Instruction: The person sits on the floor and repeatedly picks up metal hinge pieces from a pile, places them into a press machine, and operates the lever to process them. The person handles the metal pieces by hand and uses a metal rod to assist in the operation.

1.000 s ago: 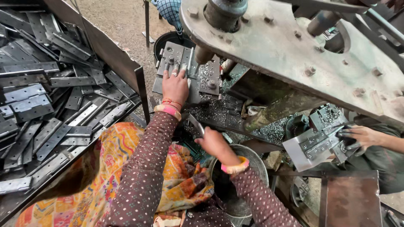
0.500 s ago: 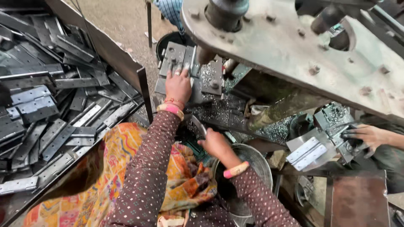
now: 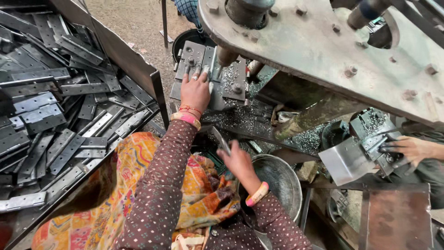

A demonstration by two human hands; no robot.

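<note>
Flat metal piece: thin grey strip, centre of the frame, tilted, upper end pointing toward the press bed.
Right hand: closed around the lower end of the flat metal piece, just below centre, pink bangle at the wrist.
Left hand: upper centre, palm down, fingers spread flat on the die plate, gripping nothing.
Die plate: grey steel block with bolts, under the press ram, metal chips scattered beside it.
Press frame: heavy rusty steel arm across the upper right of the frame.
Metal bowl: round, grey, lower centre, just right of the right hand.
Hinge blanks: heap of flat grey pieces in a bin, left side of the frame.
Co-worker's hand: right edge, resting on a bent steel sheet at a second die.
</note>
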